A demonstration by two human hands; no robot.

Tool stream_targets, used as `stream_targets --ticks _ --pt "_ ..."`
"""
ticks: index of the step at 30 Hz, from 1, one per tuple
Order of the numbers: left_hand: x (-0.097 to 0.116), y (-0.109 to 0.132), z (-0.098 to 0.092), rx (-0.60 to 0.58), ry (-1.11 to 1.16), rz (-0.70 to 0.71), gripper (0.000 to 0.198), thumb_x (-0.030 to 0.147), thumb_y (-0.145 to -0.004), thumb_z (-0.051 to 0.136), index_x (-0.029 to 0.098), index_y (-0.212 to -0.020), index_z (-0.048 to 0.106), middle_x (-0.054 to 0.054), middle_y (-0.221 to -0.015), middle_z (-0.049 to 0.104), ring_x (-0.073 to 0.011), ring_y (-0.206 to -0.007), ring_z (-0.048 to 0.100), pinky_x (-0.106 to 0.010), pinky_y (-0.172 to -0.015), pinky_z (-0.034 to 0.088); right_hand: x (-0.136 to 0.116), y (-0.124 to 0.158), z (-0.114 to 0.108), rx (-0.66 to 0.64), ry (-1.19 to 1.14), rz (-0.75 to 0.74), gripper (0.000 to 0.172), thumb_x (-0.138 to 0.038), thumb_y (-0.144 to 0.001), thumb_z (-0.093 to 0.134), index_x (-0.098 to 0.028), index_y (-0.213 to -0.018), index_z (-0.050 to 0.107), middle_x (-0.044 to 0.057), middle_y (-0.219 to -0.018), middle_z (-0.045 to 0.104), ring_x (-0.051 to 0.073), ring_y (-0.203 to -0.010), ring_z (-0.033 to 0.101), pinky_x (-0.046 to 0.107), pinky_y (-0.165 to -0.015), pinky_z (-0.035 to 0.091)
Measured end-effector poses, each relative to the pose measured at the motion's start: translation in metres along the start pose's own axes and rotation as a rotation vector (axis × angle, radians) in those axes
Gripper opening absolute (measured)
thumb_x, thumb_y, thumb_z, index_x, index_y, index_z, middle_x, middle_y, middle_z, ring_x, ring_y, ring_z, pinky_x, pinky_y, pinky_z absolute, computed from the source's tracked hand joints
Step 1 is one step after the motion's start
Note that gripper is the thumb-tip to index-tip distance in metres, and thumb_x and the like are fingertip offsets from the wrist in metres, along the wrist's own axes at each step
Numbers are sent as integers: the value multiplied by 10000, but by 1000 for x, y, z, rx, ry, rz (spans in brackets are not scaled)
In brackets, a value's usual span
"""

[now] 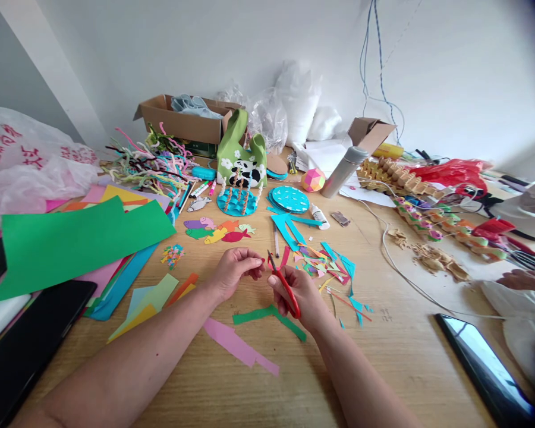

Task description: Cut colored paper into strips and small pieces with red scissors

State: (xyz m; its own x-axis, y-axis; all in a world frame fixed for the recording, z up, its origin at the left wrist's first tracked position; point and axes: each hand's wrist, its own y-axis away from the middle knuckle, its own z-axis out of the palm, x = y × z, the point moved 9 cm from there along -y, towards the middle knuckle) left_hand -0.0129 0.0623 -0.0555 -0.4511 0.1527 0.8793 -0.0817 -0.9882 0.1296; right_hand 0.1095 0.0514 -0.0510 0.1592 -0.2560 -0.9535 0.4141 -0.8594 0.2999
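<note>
My right hand (299, 292) grips red-handled scissors (285, 285), blades pointing up and left towards my left hand (234, 270). My left hand's fingers are pinched together at the scissor tips; whatever small piece they hold is too small to make out. Below the hands lie a green paper strip (267, 315) and a pink paper strip (241, 348) on the wooden table (396, 345). Coloured paper scraps (321, 264) sit just right of the hands. Paper fish (218, 230) lie beyond them.
A large green sheet (71, 244) tops stacked coloured paper at left. Pipe cleaners (147, 160), cardboard boxes (182, 122), a green panda piece (243, 157), teal discs (289, 199) and a metal flask (343, 171) stand behind. Another person's hand (524, 279) and a phone (485, 368) are at right.
</note>
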Motion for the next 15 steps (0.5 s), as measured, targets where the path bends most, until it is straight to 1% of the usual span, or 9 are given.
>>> stream_targets --ticks 3,6,12,15 --pt "-1 0 0 -8 -9 2 133 240 -653 722 119 -656 668 -41 -629 671 -112 -565 569 -244 -578 423 -6 0 -3 44 -25 -19 497 -575 -640 767 -196 -676 449 -50 -472 562 84 -322 492 172 -321 310" --pt "-1 0 -1 3 -14 2 133 245 -648 727 122 -647 677 -40 -629 673 -107 -558 560 -240 -573 420 -8 0 -4 59 -31 -18 495 -563 -626 782 -194 -670 456 -46 -481 569 88 -340 508 178 -338 343" --pt "0 -1 -5 70 -106 -5 161 275 -629 736 122 -646 689 -43 -642 675 -97 -537 531 -239 -559 410 -6 -1 -4 67 -35 -17 479 -531 -632 791 -195 -663 451 -48 -481 568 85 -339 500 176 -337 341" --pt "-1 -3 -13 139 -232 -26 155 289 -640 703 137 -640 675 -29 -625 659 -100 -513 511 -244 -539 396 -5 -1 -6 78 -43 -20 468 -519 -640 791 -192 -662 457 -46 -479 571 82 -339 497 174 -339 345"
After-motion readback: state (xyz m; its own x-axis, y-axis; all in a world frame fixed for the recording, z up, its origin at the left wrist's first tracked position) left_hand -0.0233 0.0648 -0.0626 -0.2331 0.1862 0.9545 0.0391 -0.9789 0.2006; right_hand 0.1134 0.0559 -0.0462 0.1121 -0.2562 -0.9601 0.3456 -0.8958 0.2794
